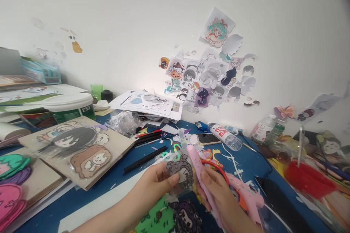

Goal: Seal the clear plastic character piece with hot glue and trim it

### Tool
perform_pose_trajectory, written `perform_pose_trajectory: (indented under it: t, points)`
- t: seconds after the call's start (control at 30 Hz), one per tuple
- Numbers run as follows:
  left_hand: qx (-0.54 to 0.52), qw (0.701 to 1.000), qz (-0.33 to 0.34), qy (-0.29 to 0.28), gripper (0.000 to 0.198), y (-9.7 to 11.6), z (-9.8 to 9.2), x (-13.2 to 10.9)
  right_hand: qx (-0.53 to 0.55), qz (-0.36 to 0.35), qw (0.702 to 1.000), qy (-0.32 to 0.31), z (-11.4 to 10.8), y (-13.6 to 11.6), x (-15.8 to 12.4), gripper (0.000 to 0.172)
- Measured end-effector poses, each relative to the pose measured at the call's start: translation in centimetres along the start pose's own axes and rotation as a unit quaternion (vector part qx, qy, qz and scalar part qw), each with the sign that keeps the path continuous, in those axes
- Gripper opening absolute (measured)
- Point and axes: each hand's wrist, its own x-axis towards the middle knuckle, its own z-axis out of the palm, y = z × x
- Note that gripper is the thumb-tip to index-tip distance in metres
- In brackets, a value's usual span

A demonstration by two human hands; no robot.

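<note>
A small grey cartoon cut-out [182, 172] with clear film around it is pinched between the thumb and fingers of my left hand [157, 184]. My right hand [214, 193] is wrapped round a long pink pen-shaped tool [194, 156], tilted beside the cut-out; its exact kind is unclear. Orange-red scissors handles [222, 171] show just behind my right hand. Below both hands lie a green patterned piece [158, 216] and a dark purple cartoon cut-out [188, 216]. A pink gun-shaped tool [251, 194] rests to the right.
Black pens [144, 159], a phone [209, 138] and a water bottle [225, 136] lie on the blue tabletop. Boards with cartoon pieces [82, 149] and a white-lidded tub [69, 105] stand left. A red bowl [308, 180] and a dark flat object [284, 200] are right. Drawings cover the wall [123, 25].
</note>
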Motion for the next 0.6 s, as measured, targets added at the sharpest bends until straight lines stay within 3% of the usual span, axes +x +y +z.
perform_pose_trajectory:
  t: [0.17,0.6]
  points:
    - [0.012,1.0,-0.013,0.009,0.038,0.2,0.1,-0.2,0.005,-0.036,0.999,0.014,-0.6,-0.9,0.0,0.044]
    - [0.02,1.0,-0.011,0.005,0.037,-0.5,0.0,0.1,-0.256,-0.083,0.963,0.003,-2.1,-1.6,0.2,0.039]
